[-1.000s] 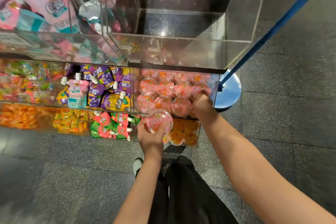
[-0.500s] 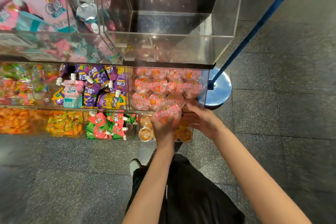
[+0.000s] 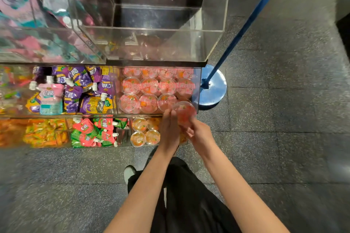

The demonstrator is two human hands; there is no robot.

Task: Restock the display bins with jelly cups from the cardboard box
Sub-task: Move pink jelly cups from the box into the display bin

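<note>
A pink jelly cup (image 3: 184,113), blurred, hangs at the front right corner of the middle clear bin (image 3: 198,89). My right hand (image 3: 199,133) grips it from below with curled fingers. The straight fingers of my left hand (image 3: 169,130) lie against the cup's left side. Several pink jelly cups (image 3: 149,86) fill that bin in rows. Orange jelly cups (image 3: 144,132) lie in the lower bin, partly behind my left hand. No cardboard box is in view.
A large empty clear bin (image 3: 151,43) overhangs above. Purple and pink drink pouches (image 3: 75,91) fill the bin to the left, red-green pouches (image 3: 94,132) the one below. A blue stanchion base (image 3: 215,85) stands right of the shelf. My dark trousers (image 3: 185,195) are below.
The cup moved right from my left hand's grip toward the bin's front right corner. My right hand came back out of the bin and took hold of it.
</note>
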